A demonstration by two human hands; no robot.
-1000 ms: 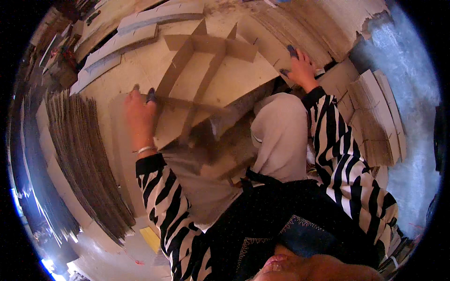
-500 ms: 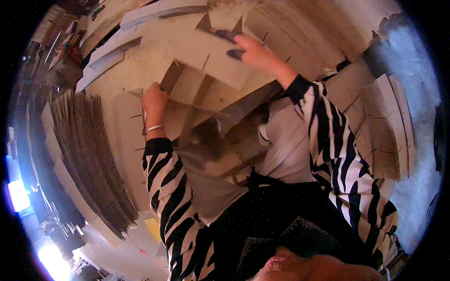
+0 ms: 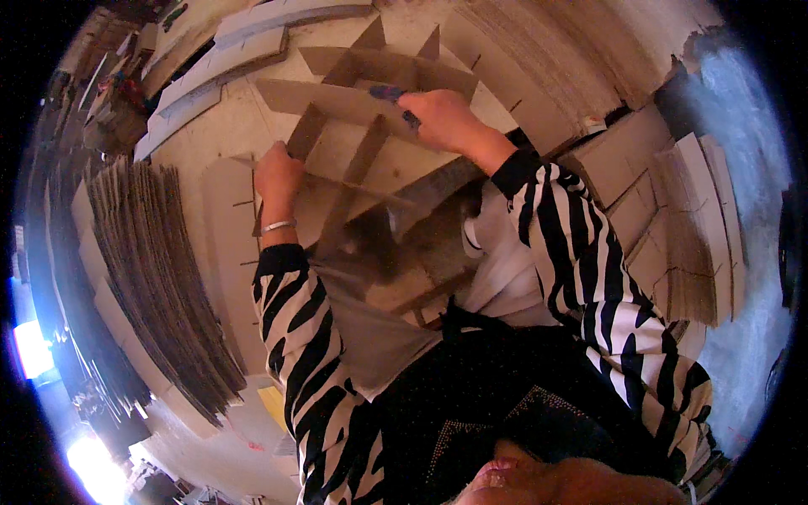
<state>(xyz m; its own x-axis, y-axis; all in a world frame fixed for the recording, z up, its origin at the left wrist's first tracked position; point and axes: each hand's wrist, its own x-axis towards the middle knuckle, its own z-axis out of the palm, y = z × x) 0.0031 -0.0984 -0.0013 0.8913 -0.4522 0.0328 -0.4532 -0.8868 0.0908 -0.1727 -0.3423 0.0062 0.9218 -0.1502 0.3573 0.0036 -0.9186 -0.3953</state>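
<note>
Interlocked cardboard strips stand on edge in front of me, forming a divider grid. My left hand (image 3: 279, 177) is closed on the left end of the near cardboard strip (image 3: 358, 192). A bracelet is round that wrist. Dark coverings show on the fingers of my right hand (image 3: 446, 119), which pinches the top edge of a longer cardboard strip (image 3: 324, 98) across the grid's middle. Beyond it another cardboard strip (image 3: 404, 69) lies roughly parallel. Two cross pieces poke up at the far side, their tips pointed in this view. My right fingertips are partly hidden behind the hand.
On the left stands a thick row of cardboard sheets (image 3: 164, 269). More stacked cardboard (image 3: 539, 59) lies at the far right, with slotted sheets (image 3: 686, 227) near my right elbow. Pale cardboard strips (image 3: 227, 80) rest at the far left of the worktable (image 3: 227, 126).
My right hand has moved nearer and closed on a cardboard strip. Long strips now stand across the cross pieces at the far side. My left hand stays nearly still.
</note>
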